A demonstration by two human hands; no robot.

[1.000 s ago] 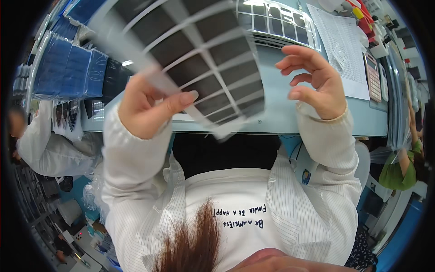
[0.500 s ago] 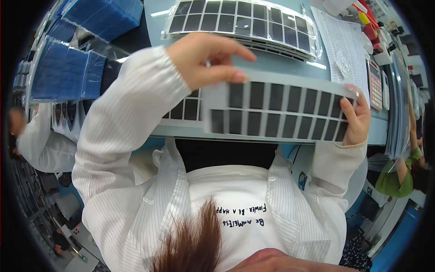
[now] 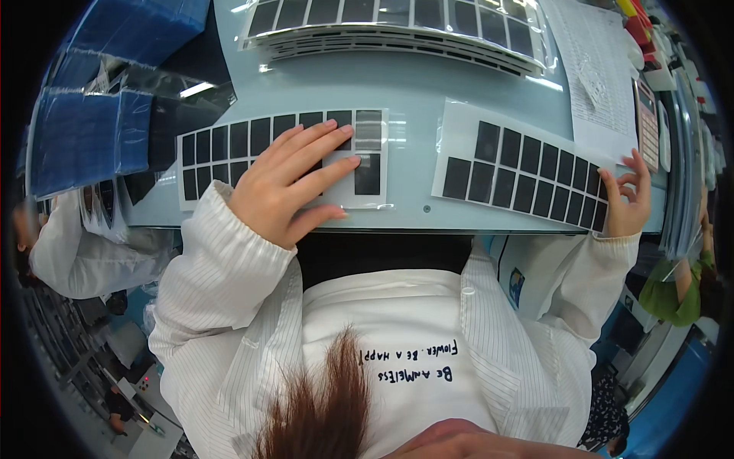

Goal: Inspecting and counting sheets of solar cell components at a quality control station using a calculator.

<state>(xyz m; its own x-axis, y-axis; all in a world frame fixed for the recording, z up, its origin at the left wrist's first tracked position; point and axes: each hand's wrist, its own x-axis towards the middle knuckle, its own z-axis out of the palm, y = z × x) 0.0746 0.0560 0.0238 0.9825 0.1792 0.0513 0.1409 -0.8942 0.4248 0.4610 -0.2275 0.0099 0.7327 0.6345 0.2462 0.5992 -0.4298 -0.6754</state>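
along the near edge of the pale blue tabletop (image 3: 413,172), the left white sheet (image 3: 261,131) and the right white sheet (image 3: 539,177) are placed side by side, apart. each carries two rows of black rectangles; on the right sheet, the leftmost position of the upper row is white. a small screw head (image 3: 427,208) shows between them. the left hand (image 3: 290,180) is palm down over the left sheet, fingers spread, pinching nothing. the right hand (image 3: 628,200) is at the right end of the right sheet, thumb at the sheet edge and fingers curled; whether they pinch the sheet cannot be determined.

beyond the sheets, a layered stack of similar sheets (image 3: 405,44) stands on the tabletop, its top sheet under glossy clear film. to the right of the stack lie a printed paper form (image 3: 592,73) and a pink calculator (image 3: 647,126). at far left, blue bundles (image 3: 84,145) are wrapped in clear plastic. at the outer right, a person in a green top (image 3: 673,294) is partly visible.
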